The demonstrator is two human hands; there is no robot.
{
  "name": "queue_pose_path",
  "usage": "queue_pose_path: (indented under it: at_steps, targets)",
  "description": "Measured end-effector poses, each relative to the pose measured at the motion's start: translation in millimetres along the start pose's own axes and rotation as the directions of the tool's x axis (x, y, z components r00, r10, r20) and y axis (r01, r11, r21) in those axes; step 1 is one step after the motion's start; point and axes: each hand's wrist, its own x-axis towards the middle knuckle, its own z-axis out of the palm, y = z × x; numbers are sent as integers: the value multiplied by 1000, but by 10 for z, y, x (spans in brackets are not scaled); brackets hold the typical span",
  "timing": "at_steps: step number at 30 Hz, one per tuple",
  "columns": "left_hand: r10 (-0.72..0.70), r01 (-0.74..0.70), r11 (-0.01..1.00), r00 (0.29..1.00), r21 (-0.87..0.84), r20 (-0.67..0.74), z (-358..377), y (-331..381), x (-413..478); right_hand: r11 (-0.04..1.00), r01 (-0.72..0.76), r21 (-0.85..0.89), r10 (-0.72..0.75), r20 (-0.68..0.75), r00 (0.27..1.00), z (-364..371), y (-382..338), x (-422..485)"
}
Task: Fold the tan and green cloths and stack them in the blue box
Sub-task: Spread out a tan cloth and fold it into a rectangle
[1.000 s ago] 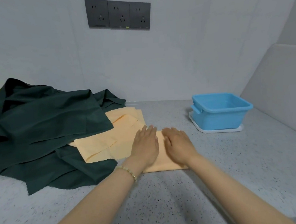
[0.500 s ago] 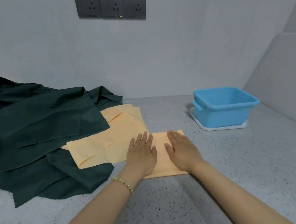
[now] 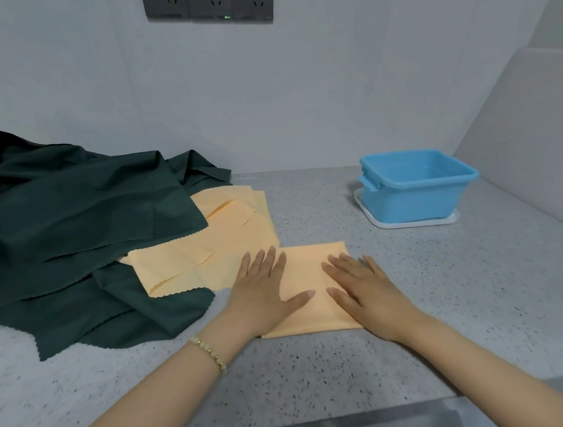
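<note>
Pressing flat, both open hands rest on the folded tan cloth [image 3: 309, 279]: left hand [image 3: 264, 294] on its 9 o'clock edge, right hand [image 3: 363, 291] at 3 o'clock; blue box [image 3: 415, 193] lies toward 1 o'clock.

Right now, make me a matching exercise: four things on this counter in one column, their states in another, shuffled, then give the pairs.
Things:
1. folded tan cloth
2. green cloths
3. blue box
4. loose tan cloths

States:
A. empty, on a white tray
B. pressed flat under both hands
C. heaped, unfolded, far left
D. spread out, partly under green fabric

Pairs: 1-B, 2-C, 3-A, 4-D
</note>
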Motion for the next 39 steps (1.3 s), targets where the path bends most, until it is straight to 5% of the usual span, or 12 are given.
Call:
queue_pose_path:
  at_steps: [5,12,20,25,30,34,39]
  targets:
    - [297,-306,949,949,-75,-110,-188,-56,-200,990,135,47,-135,-11,991,-138,76,-272]
    - [295,-292,951,955,101,-22,-274,-170,-537,980,198,-5,-198,28,980,-230,218,-405]
    - [288,-252,943,945,216,-153,-395,-259,-592,978,204,-47,-207,-81,975,-303,314,-256]
    - [215,-211,976,936,45,-279,-309,-306,-500,978,127,166,-94,-191,977,-244,355,-154]
    - [-14,-101,962,910,-255,-414,-280,-285,-413,897,43,440,105,-306,946,-188,295,-80]
    - [-191,8,917,886,-399,-422,-218,-232,-361,801,-133,584,331,-246,911,-146,300,-4]
    - [-310,118,882,874,-456,-374,-227,-199,-269,745,-237,624,441,-194,877,-129,265,71]
